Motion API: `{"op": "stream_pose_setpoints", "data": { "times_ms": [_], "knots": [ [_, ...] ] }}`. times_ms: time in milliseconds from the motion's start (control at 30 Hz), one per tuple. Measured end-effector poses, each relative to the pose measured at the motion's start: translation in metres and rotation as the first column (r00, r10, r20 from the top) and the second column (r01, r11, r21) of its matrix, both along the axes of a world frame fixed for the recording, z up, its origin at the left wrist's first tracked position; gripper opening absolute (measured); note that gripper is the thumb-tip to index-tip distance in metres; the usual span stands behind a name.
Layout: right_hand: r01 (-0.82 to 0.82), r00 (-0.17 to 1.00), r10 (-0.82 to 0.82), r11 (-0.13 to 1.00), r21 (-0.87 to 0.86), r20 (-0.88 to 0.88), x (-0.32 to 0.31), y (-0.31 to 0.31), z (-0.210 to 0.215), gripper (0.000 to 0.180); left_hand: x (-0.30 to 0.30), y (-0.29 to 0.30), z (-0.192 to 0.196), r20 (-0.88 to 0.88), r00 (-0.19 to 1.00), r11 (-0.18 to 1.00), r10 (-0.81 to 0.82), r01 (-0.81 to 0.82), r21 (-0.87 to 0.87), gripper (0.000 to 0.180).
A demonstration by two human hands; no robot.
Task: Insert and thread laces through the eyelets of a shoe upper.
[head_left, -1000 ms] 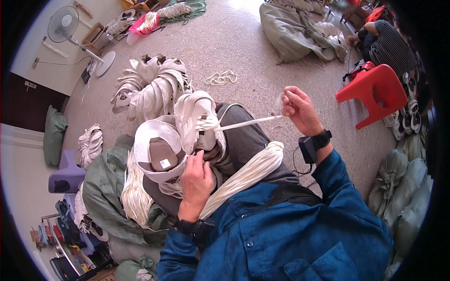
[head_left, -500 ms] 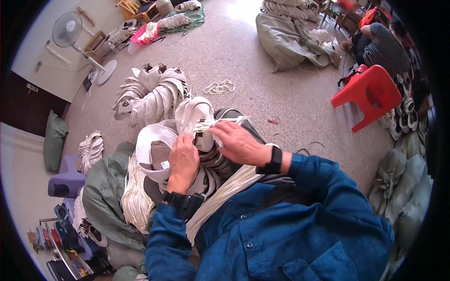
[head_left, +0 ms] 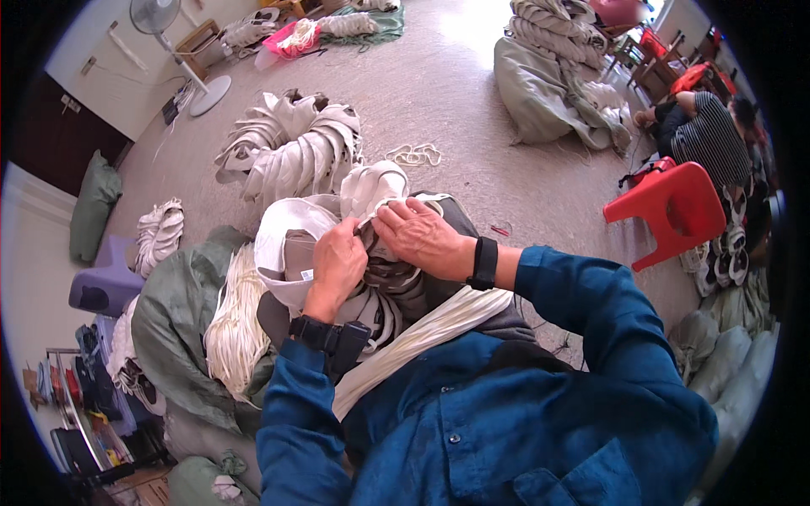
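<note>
A white shoe upper (head_left: 371,185) lies over my lap, its toe pointing away from me. My left hand (head_left: 339,261) is closed in a pinch at its near left edge. My right hand (head_left: 424,242) bends over its top, fingers pressed together on a pale shoelace (head_left: 384,205) at the eyelets; the fingertips are partly hidden. Against my left hand leans another upper (head_left: 270,253), white with a grey lining. More grey-white uppers (head_left: 388,282) are stacked beneath my hands. A cream bundle of laces (head_left: 430,331) crosses my lap; a second lace bundle (head_left: 236,337) hangs at left.
On the floor ahead lie a ring of nested uppers (head_left: 295,152) and a loose lace (head_left: 413,154). A green sack (head_left: 181,320) and purple stool (head_left: 103,278) are at left, a fan (head_left: 207,94) far left. To the right are a red stool (head_left: 666,207) and a seated person (head_left: 713,139).
My right hand has drawn in nearer my left, its fingers lower over the shoe upper. The loose lace end that stuck out to the right has been pulled in. The view has shifted slightly.
</note>
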State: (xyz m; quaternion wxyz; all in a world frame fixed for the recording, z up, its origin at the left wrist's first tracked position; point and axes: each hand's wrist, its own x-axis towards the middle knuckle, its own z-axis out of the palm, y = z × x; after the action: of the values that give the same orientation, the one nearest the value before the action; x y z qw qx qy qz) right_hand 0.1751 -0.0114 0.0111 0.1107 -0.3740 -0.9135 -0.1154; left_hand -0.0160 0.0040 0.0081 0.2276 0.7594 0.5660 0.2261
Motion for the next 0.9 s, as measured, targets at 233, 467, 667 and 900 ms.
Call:
{"op": "stream_pose_setpoints", "data": {
  "times_ms": [233,467,667,900],
  "knots": [
    [-0.003,0.996,-0.005,0.996,0.089,0.088,-0.010,0.004,-0.006,0.037,-0.002,0.004,-0.006,0.012,1.000,1.000,-0.005,0.005,0.000,0.025],
    [0.050,0.999,-0.049,0.999,0.001,-0.016,-0.005,0.004,-0.015,0.023,0.005,-0.006,-0.013,-0.057,0.997,0.993,-0.048,0.054,0.107,0.025],
    [0.061,0.995,-0.062,0.998,-0.011,-0.081,-0.006,0.017,-0.026,0.016,0.019,-0.029,0.002,-0.043,0.997,0.918,-0.056,0.069,0.390,0.028],
    [-0.113,0.944,0.007,0.946,-0.303,-0.331,0.014,0.039,-0.020,0.011,0.047,-0.099,0.005,0.742,0.478,0.835,0.470,0.030,-0.549,0.051]
  ]
}}
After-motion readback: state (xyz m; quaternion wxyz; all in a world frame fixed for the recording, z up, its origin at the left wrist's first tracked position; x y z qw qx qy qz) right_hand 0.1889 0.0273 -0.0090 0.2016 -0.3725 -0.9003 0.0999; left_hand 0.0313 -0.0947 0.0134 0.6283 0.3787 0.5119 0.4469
